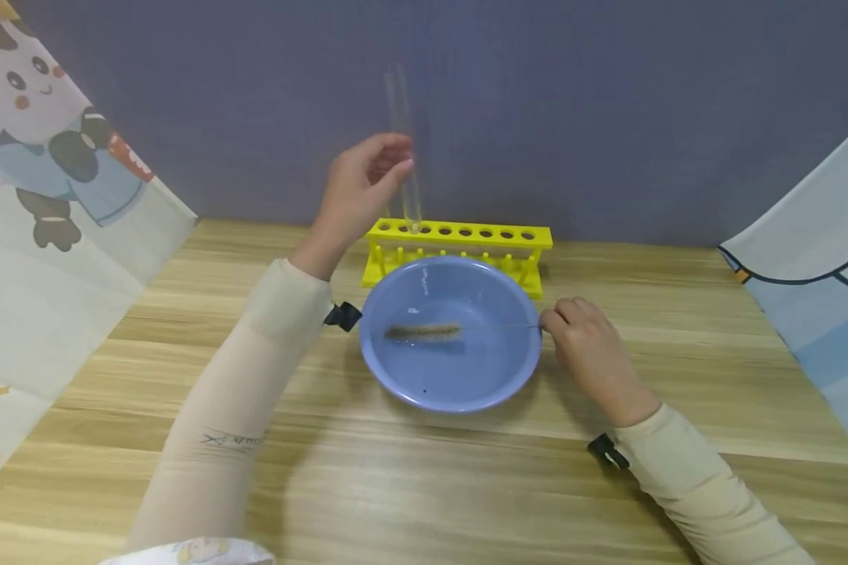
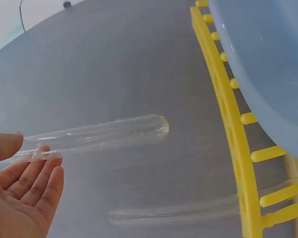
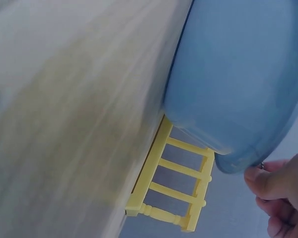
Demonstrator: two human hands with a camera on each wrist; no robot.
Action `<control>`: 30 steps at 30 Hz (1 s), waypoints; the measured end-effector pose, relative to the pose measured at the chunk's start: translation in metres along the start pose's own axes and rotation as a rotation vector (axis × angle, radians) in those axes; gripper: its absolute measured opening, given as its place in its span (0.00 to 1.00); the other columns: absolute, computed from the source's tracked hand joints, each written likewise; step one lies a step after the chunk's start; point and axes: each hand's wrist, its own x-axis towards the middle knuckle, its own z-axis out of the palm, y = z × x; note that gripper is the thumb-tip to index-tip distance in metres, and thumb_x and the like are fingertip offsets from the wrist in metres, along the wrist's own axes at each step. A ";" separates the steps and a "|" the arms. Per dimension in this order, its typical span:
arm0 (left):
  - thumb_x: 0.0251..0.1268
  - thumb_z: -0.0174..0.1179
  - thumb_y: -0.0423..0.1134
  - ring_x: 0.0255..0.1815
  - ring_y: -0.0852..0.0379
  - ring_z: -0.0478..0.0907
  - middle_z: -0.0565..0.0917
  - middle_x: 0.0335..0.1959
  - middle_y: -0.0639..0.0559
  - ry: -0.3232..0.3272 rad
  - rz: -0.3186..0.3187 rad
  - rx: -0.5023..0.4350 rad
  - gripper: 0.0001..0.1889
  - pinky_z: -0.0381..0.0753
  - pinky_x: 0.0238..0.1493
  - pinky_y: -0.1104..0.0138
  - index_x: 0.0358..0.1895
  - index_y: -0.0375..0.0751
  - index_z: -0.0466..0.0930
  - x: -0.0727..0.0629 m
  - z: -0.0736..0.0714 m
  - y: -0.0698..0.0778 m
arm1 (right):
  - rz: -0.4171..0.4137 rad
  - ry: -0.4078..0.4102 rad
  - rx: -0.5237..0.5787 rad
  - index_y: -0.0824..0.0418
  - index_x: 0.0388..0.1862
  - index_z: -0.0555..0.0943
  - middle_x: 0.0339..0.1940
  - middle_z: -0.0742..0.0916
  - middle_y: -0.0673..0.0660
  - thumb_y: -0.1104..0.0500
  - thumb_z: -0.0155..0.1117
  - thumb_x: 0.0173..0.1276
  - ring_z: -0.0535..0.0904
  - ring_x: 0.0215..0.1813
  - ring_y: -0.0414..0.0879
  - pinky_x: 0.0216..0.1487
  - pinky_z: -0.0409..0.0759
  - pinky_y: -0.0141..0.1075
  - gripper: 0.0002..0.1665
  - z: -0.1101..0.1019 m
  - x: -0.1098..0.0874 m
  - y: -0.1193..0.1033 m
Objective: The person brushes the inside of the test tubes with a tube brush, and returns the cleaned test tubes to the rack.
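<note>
My left hand (image 1: 367, 174) pinches a clear glass test tube (image 2: 104, 136) between thumb and fingers. The tube stands nearly upright, its rounded lower end just above the left part of a yellow test tube rack (image 1: 540, 237). A second test tube (image 2: 179, 212) sits in the rack near its left end. In front of the rack is a blue basin (image 1: 452, 403). My right hand (image 1: 593, 353) pinches the thin wire handle of a test tube brush (image 1: 424, 333) at the basin's right rim. The brush's bristly head lies inside the basin; whether it touches the bottom is unclear.
A wooden table (image 1: 466, 486) carries the basin and rack. Behind it rises a grey-blue panel (image 1: 608, 118), with a cartoon-printed cloth (image 1: 78, 180) at the left and another printed cloth (image 1: 813, 235) at the right. The rack stands close to the back panel.
</note>
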 end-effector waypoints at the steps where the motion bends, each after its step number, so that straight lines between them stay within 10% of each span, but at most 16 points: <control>1: 0.68 0.56 0.36 0.49 0.58 0.78 0.81 0.50 0.45 0.007 0.013 -0.003 0.17 0.75 0.51 0.69 0.58 0.36 0.74 -0.004 -0.001 0.004 | -0.001 -0.006 -0.003 0.70 0.26 0.78 0.22 0.77 0.61 0.82 0.66 0.43 0.72 0.27 0.53 0.29 0.71 0.41 0.13 -0.001 0.000 0.001; 15: 0.70 0.51 0.31 0.44 0.55 0.74 0.78 0.45 0.41 -0.050 0.154 0.013 0.16 0.75 0.43 0.67 0.59 0.33 0.72 -0.047 -0.018 0.011 | -0.075 -0.004 0.028 0.68 0.24 0.73 0.21 0.75 0.60 0.87 0.55 0.36 0.72 0.27 0.56 0.31 0.71 0.44 0.19 -0.008 0.000 0.016; 30: 0.65 0.56 0.28 0.41 0.52 0.77 0.80 0.44 0.44 -0.238 0.076 0.149 0.18 0.77 0.43 0.60 0.58 0.32 0.72 -0.085 -0.038 -0.019 | -0.152 0.093 0.045 0.66 0.25 0.74 0.21 0.74 0.58 0.86 0.54 0.40 0.71 0.26 0.55 0.29 0.70 0.45 0.18 -0.021 -0.002 0.030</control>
